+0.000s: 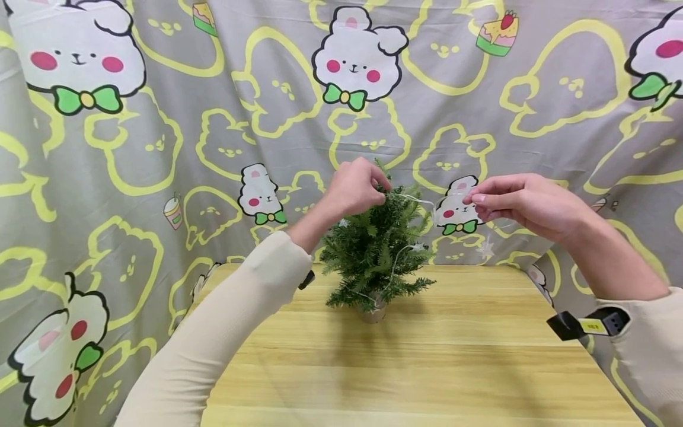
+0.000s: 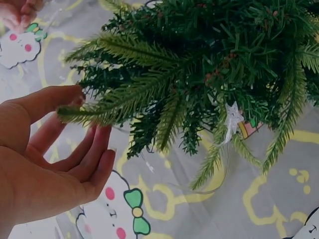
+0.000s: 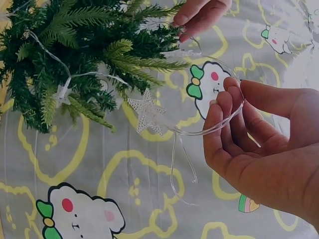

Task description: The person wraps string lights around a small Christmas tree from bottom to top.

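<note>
A small green artificial Christmas tree [image 1: 376, 255] stands upright at the table's back. Clear-wired string lights [image 3: 204, 130] with translucent star ornaments are draped over its branches. My left hand [image 1: 358, 187] is at the upper part of the tree; its thumb and fingers pinch the wire beside a branch tip, though needles partly hide the contact. To the right of the tree, my right hand [image 1: 525, 204] pinches a loop of the same wire between thumb and fingers. One star [image 3: 148, 112] hangs between tree and right hand; another star [image 2: 232, 119] shows among the branches.
The tree's base [image 1: 373, 311] rests on a light wood-grain table [image 1: 427, 367]. A grey curtain [image 1: 288, 136] with yellow outlines and cartoon bunnies hangs close behind the tree and along the sides. Loose wire and a star [image 1: 485, 248] dangle below the right hand.
</note>
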{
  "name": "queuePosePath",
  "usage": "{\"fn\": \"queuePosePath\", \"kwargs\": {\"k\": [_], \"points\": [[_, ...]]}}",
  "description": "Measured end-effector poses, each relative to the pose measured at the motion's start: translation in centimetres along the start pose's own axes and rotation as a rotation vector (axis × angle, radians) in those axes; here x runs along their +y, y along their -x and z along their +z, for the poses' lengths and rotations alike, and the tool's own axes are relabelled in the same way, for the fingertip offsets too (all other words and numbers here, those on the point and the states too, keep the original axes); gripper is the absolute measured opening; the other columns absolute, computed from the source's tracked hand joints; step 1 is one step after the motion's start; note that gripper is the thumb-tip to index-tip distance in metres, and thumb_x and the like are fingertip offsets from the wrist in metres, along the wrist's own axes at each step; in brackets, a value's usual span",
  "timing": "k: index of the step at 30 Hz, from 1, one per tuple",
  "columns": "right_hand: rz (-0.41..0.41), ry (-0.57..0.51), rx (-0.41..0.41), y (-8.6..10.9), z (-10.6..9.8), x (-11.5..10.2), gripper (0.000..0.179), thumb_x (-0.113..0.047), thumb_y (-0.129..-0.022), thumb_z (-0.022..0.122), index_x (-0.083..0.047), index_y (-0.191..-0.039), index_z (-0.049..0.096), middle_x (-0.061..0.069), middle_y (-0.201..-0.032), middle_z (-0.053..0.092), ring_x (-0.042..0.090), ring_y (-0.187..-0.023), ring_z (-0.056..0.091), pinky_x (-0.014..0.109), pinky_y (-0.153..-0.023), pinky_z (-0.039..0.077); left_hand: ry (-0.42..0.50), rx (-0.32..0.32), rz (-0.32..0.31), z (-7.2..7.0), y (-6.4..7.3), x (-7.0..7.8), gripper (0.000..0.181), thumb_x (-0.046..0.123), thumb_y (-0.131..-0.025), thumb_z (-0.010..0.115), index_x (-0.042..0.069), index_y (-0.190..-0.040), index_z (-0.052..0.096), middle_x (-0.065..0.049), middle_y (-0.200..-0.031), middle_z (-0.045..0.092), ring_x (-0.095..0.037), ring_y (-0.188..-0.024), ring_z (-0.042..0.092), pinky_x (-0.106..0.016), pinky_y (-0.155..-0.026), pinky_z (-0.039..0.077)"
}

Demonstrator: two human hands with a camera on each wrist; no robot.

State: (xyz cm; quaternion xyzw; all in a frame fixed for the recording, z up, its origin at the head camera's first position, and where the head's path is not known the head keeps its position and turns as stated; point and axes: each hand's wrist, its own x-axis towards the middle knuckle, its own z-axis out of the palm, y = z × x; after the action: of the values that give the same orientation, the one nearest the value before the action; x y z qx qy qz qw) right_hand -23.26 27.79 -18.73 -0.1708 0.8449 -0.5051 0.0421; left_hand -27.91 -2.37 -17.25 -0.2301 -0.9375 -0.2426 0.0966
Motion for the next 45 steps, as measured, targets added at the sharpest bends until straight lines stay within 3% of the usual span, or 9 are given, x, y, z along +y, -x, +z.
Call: {"fn": "queuePosePath", "kwargs": {"k": [3, 6, 10, 17, 24, 30, 37, 41, 45], "points": [[-0.008, 0.002, -0.004, 0.1, 0.0, -0.1, 0.021, -0.02, -0.104, 0.058, -0.013, -0.119, 0.071, -0.002, -0.095, 0.066, 0.019, -0.086, 0.062, 0.027, -0.08, 0.056, -0.045, 0.009, 0.011, 0.4, -0.1, 0.2, 0.029, 0.004, -0.085, 0.07, 0.02, -0.106, 0.081, 0.003, -0.122, 0.073, -0.016, -0.112, 0.067, -0.032, -0.088, 0.054], [-0.007, 0.006, -0.002, 0.2, 0.0, -0.1, 0.021, -0.02, -0.104, 0.058, -0.012, -0.119, 0.071, -0.002, -0.095, 0.067, 0.019, -0.086, 0.063, 0.027, -0.08, 0.056, -0.068, 0.028, 0.029, 0.5, -0.3, 0.1, 0.028, 0.001, -0.084, 0.067, 0.02, -0.098, 0.082, 0.004, -0.111, 0.076, -0.015, -0.102, 0.068, -0.033, -0.088, 0.055], [-0.005, 0.003, 0.0, 0.2, 0.1, -0.1, 0.022, -0.02, -0.104, 0.058, -0.012, -0.12, 0.07, -0.002, -0.096, 0.068, 0.018, -0.086, 0.064, 0.026, -0.08, 0.056, -0.024, 0.05, 0.043, 0.0, -0.4, -0.4, 0.024, 0.001, -0.084, 0.067, 0.018, -0.092, 0.082, 0.004, -0.094, 0.077, -0.013, -0.089, 0.069, -0.032, -0.085, 0.055], [-0.001, 0.047, -0.064, 0.7, 0.3, -0.3, 0.021, -0.018, -0.104, 0.057, -0.01, -0.12, 0.068, -0.002, -0.104, 0.067, 0.02, -0.09, 0.064, 0.026, -0.082, 0.055, 0.118, 0.049, -0.004, -2.4, -0.3, -1.1, 0.013, 0.011, -0.086, 0.075, 0.016, -0.097, 0.081, 0.004, -0.093, 0.078, -0.013, -0.086, 0.069, -0.031, -0.084, 0.055], [0.024, 0.072, -0.11, 0.5, 1.1, -1.5, 0.021, -0.023, -0.102, 0.062, -0.008, -0.115, 0.068, 0.003, -0.094, 0.066, 0.025, -0.088, 0.061, 0.03, -0.082, 0.051, 0.166, 0.12, -0.043, -4.8, 0.2, -2.2, 0.01, 0.018, -0.088, 0.077, 0.017, -0.097, 0.081, 0.003, -0.096, 0.079, -0.013, -0.091, 0.07, -0.031, -0.083, 0.055], [-0.015, 0.087, -0.189, 0.3, 1.4, -1.9, 0.018, -0.019, -0.101, 0.063, -0.005, -0.11, 0.07, 0.001, -0.093, 0.067, 0.025, -0.087, 0.06, 0.034, -0.08, 0.051, 0.173, 0.17, -0.065, -6.3, 0.7, -3.7, 0.011, 0.02, -0.09, 0.073, 0.015, -0.098, 0.08, 0.0, -0.1, 0.078, -0.015, -0.097, 0.068, -0.033, -0.085, 0.054], [-0.037, 0.138, -0.276, 0.3, 1.8, -1.8, 0.013, -0.013, -0.099, 0.064, -0.004, -0.107, 0.068, 0.003, -0.111, 0.067, 0.018, -0.105, 0.063, 0.028, -0.088, 0.052, 0.173, 0.156, -0.112, -7.7, 2.1, -5.4, 0.015, 0.019, -0.09, 0.071, 0.013, -0.102, 0.078, -0.003, -0.103, 0.077, -0.019, -0.099, 0.067, -0.037, -0.088, 0.052], [-0.027, 0.154, -0.287, 0.6, 2.0, -1.8, 0.011, -0.013, -0.098, 0.065, -0.004, -0.104, 0.067, 0.005, -0.103, 0.066, 0.017, -0.099, 0.062, 0.027, -0.085, 0.051, 0.158, 0.125, -0.145, -8.1, 3.4, -6.4, 0.015, 0.021, -0.091, 0.072, 0.014, -0.103, 0.078, -0.003, -0.103, 0.078, -0.02, -0.099, 0.068, -0.039, -0.088, 0.052], [-0.03, 0.183, -0.317, 0.8, 2.3, -2.0, 0.014, -0.015, -0.099, 0.065, -0.003, -0.104, 0.067, 0.007, -0.098, 0.065, 0.024, -0.088, 0.062, 0.031, -0.082, 0.052, 0.145, 0.051, -0.168, -8.1, 4.9, -7.5, 0.014, 0.023, -0.09, 0.074, 0.016, -0.101, 0.079, -0.001, -0.102, 0.078, -0.02, -0.101, 0.068, -0.041, -0.091, 0.051]]}}
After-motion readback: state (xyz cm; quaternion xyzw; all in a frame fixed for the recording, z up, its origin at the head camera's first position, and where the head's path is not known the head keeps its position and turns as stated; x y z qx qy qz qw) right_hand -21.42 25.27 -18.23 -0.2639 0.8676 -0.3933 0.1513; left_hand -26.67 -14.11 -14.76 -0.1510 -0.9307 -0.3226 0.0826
